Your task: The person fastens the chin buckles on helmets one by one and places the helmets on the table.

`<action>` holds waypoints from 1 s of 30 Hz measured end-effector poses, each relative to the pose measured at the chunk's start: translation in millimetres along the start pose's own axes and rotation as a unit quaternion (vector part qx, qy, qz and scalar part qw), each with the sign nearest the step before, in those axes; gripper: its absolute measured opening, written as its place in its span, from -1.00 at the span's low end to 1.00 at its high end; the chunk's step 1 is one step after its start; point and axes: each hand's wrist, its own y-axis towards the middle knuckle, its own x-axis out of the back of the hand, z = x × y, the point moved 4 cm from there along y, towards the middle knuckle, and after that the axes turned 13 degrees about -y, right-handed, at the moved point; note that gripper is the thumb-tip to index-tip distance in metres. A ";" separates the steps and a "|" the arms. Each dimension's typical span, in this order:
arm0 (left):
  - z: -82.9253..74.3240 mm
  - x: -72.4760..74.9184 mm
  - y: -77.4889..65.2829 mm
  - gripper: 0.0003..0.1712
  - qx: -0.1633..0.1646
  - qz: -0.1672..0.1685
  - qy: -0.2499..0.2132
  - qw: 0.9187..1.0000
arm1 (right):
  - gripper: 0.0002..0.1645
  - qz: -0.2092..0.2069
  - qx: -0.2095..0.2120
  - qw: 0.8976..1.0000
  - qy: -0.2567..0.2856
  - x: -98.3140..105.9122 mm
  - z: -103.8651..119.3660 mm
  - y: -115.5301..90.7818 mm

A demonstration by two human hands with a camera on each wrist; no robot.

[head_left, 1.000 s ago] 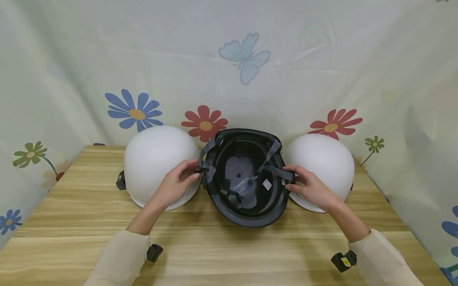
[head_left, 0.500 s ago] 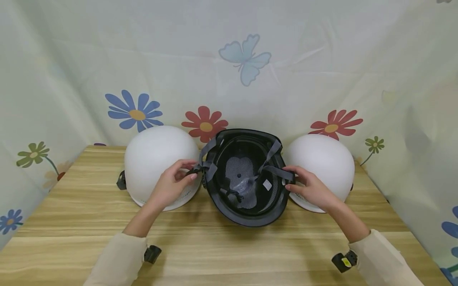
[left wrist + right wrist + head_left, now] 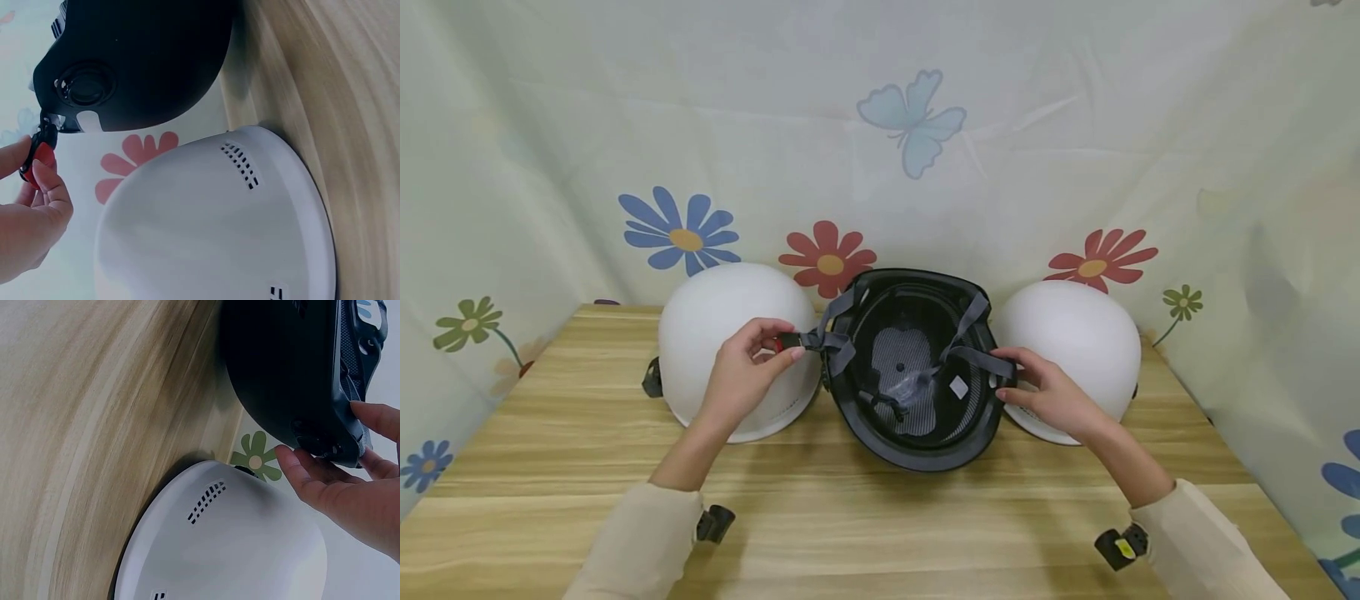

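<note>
An upturned black helmet (image 3: 917,460) sits mid-table, its lining and grey chin straps (image 3: 973,360) facing up. My left hand (image 3: 741,377) pinches the black and red strap buckle (image 3: 791,340) between thumb and fingers, out past the helmet's left rim. The left wrist view shows the red part of the buckle (image 3: 42,154) between the fingertips, beside the helmet shell (image 3: 147,62). With thumb and fingers, my right hand (image 3: 1063,404) grips the helmet's right rim. In the right wrist view its fingertips lie along the shell's side (image 3: 281,381), near a round fitting.
Two white helmets flank the black one: a left helmet (image 3: 722,325) behind my left hand and a right helmet (image 3: 1075,342) behind my right hand. All stand on a wooden table (image 3: 880,533). A flower-print curtain (image 3: 1037,183) hangs behind and at both sides.
My left hand has moved left and slightly up, drawing the buckle outward from the helmet rim, and its red part now shows. My right hand and the helmet have stayed in place.
</note>
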 end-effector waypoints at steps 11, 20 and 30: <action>-5.4 -2.0 4.4 -0.61 -0.005 0.003 -0.008 1.000 | -0.46 0.002 -0.005 1.000 -0.004 0.9 1.1 0.2; -12.2 -9.2 6.2 -0.60 -0.033 0.045 0.002 0.998 | -0.46 0.002 -0.004 1.000 -0.007 1.4 1.5 1.5; -14.4 -13.9 6.2 -0.61 -0.023 0.048 0.014 0.998 | -0.46 0.003 -0.007 1.000 0.001 1.8 0.3 0.8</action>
